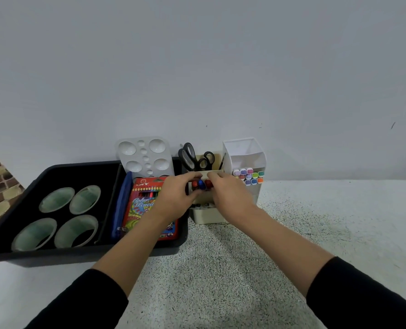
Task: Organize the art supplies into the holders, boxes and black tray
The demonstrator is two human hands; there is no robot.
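My left hand [176, 194] and right hand [228, 194] meet over the front pocket of the cream holder [205, 216], and between my fingertips sit three markers [201, 184]: a red cap, a blue cap and another red cap side by side. My left fingers curl round the bunch from the left, thumb below and forefinger above, and my right fingers curl in on the right-hand red cap, so both hands are grasping the markers. The markers stand in the pocket with their capped ends pointing up and towards me; their long axis runs down into the holder, where the barrels are hidden. Just beyond my fingertips, two black scissors [187, 155] stand handles-up in the holder's rear pocket. Just right of my right knuckles is the white holder [244, 157], with pastel-capped pens [249, 176] lying end-on in its lower tier. Under my left wrist lies the red pencil box [142, 205], inside the black tray [55, 254], with a blue pouch [121, 205] left of it and a white palette [145, 155] leaning at the tray's far side.
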